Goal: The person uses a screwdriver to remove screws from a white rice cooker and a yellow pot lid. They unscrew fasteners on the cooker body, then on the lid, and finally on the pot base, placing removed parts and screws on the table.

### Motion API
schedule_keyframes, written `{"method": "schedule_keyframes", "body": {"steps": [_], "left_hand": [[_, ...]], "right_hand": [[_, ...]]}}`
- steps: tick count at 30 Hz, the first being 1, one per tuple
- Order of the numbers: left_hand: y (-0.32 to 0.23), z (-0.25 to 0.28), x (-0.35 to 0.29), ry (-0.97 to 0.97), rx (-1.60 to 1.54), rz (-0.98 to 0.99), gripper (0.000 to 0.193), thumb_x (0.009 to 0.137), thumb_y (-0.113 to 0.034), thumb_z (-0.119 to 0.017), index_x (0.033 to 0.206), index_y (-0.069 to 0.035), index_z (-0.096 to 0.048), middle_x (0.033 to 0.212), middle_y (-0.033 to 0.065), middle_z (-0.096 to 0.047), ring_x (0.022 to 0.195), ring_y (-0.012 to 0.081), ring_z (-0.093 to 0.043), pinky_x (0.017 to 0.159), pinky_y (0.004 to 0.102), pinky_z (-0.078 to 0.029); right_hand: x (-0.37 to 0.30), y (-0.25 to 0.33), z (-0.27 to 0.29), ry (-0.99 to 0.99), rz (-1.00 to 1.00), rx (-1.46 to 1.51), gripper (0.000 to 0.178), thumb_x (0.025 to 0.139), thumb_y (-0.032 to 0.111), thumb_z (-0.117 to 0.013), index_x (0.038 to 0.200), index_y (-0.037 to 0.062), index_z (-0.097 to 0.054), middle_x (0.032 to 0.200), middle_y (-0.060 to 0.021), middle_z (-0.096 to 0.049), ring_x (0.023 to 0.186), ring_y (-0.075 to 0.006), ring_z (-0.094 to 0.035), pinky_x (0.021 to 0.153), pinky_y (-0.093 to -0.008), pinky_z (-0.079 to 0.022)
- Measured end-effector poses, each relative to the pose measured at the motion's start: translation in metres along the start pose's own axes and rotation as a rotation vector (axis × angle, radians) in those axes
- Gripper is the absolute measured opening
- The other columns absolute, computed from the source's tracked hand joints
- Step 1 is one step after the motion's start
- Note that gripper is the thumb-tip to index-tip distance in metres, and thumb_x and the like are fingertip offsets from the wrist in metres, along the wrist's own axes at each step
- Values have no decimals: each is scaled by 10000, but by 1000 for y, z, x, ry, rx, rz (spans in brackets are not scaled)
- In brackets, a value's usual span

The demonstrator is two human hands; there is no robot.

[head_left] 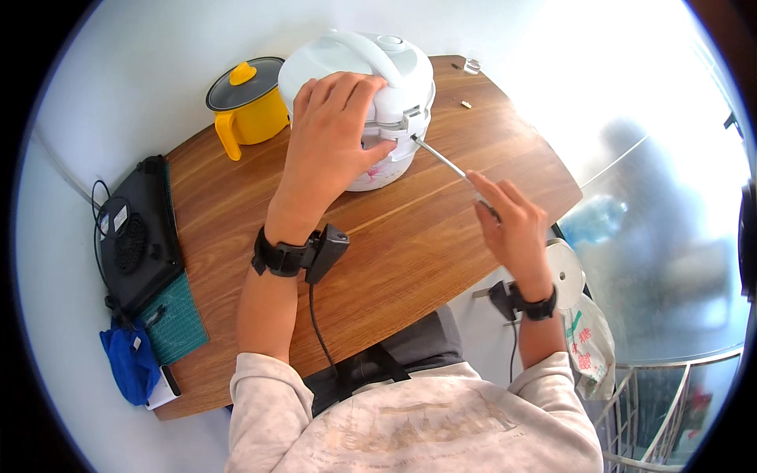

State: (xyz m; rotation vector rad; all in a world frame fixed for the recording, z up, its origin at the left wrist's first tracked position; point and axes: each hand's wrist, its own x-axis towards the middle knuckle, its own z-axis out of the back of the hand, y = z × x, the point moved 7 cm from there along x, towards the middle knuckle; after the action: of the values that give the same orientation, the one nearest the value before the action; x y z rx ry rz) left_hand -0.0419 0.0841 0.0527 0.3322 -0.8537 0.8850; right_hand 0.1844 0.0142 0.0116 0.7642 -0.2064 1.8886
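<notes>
A white rice cooker [339,59] with a carrying handle on its lid stands at the far side of the table. My left hand [335,118] grips its front, fingers curled over the lid's edge and thumb on the front panel. In my right hand [511,221] is a screwdriver [443,158] with a long metal shaft, held at a slant. Its tip meets a dark spot on the cooker's front, just right of my left thumb. The screwdriver's handle is mostly hidden by my fingers.
A yellow pot [260,117] with a lid stands left of the cooker. Further left are a black induction cooktop [142,236] lying tilted, a green cutting mat [177,327] and a blue cloth pouch [130,366]. Small pieces [466,104] lie at the table's [394,244] back right.
</notes>
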Motion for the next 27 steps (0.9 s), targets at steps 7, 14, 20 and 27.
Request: {"method": "schedule_keyframes", "body": {"steps": [7,14,20,27], "left_hand": [[5,-3,1,-16,-80,-7,676,675,-206,-878,1280,-135,-585,1270,64,-589,1248,303,-492,1109,457,-373],[3,-2,3,-79,-132,-34,659,633,-203,-887,1218,-103,-601,1191,68,-599,1200,288,-521,1095,441,-362],[4,-1,1,-80,-114,-31,638,647,-195,-878,1217,-100,-607,1194,68,-598,1199,287,-519,1099,444,-355],[1,-5,1,-52,-103,10,639,675,-210,-854,1249,-120,-590,1249,63,-594,1230,315,-485,1088,451,-369]], "right_hand": [[40,-9,24,273,88,-7,376,900,147,-713,1274,158,-683,842,-77,-660,672,-292,-622,634,-398,-505],[44,-22,13,382,-75,271,361,910,143,-726,1266,93,-687,780,-160,-654,567,-258,-530,612,-354,-468],[5,-14,-20,318,-258,584,329,1008,169,-646,1319,63,-646,725,-56,-564,577,-88,-441,523,-283,-397],[-37,29,-68,521,-910,1995,332,1082,325,-511,1344,125,-548,713,38,-395,527,-46,-347,468,-208,-293]]}}
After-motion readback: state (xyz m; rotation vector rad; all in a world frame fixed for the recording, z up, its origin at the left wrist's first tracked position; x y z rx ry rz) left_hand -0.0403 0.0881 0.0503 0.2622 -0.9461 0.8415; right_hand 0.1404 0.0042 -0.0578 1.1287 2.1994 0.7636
